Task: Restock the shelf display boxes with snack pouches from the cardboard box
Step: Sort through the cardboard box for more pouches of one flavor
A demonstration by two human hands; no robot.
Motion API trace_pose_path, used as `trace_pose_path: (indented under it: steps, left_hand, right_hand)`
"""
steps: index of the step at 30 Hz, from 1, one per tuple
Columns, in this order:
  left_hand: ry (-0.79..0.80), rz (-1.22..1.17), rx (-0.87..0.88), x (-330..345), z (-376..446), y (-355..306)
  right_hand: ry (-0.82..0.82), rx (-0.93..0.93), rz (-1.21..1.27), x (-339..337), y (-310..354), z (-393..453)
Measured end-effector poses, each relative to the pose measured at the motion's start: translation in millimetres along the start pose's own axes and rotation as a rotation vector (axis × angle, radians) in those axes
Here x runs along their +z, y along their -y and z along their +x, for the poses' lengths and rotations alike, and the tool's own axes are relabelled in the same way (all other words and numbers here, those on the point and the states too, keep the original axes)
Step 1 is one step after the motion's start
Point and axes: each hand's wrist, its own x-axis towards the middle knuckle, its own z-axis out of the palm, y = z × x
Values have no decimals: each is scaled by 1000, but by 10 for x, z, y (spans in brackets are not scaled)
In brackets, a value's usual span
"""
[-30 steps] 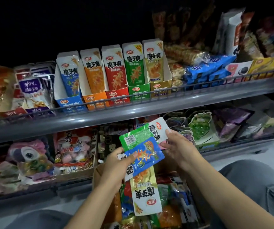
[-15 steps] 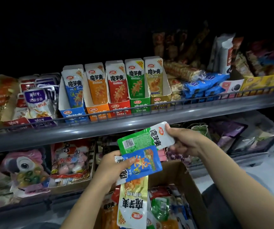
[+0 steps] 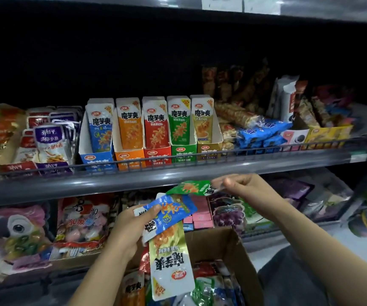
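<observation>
A: What do we have in our hands?

B: Our left hand (image 3: 131, 226) grips a fan of pouches: the blue pouch (image 3: 169, 214) on top, pinned under the thumb, and the yellow pouch (image 3: 170, 261) hanging down from the same grip, upside down, over the cardboard box (image 3: 226, 244). There seems to be at least one more pouch in that bunch, but we cannot tell how many.

A: And the other?

B: Our right hand (image 3: 246, 186) pinches the white end of the green pouch (image 3: 191, 187) between thumb and fingers. The fingertips are blurred, so we cannot say more about how they lie. The pouch lies almost flat, just under the front edge of the upper shelf (image 3: 89, 184), and its far end sits just above the blue pouch; we cannot tell whether they touch.

A: Where are the display boxes?

B: Side by side at the front edge of the upper shelf, behind its wire rail: blue display box (image 3: 97, 159), orange display box (image 3: 129, 157), red display box (image 3: 157, 155), green display box (image 3: 183, 152), yellow display box (image 3: 209, 150). Each holds upright pouches of its own colour.

A: And the cardboard box?

B: It is open below our hands, in front of the lower shelf, with mixed pouches piled inside.
</observation>
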Motion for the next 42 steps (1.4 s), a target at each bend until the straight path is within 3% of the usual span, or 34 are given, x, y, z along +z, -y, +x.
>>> trace_pose_path:
  steps: [9,17,23,29,32,35,42]
  left_hand:
    - [16,-51,-88,61,-75,-63]
    - [-16,-65,-24,65,-23,-46]
    - [-34,-147,-35,166,80,-62]
    - [-50,-244,-1,288,153,-137]
    - [-106,-286,82,346,162,-209]
    - [-148,-285,158,427,164,-290]
    - [-160,-236,197,517,336,-559]
  right_hand:
    - [173,-192,-371,323,-185,-84]
    - [268,-221,-483,350,-123,32]
    - [25,-236,-411,410,-62,171]
    - [-103,-222,-426,458,74,250]
    - [-254,-18,-183,469,138,271]
    - [-242,199,155,461,205,325]
    - [-335,137,275,219,544,745]
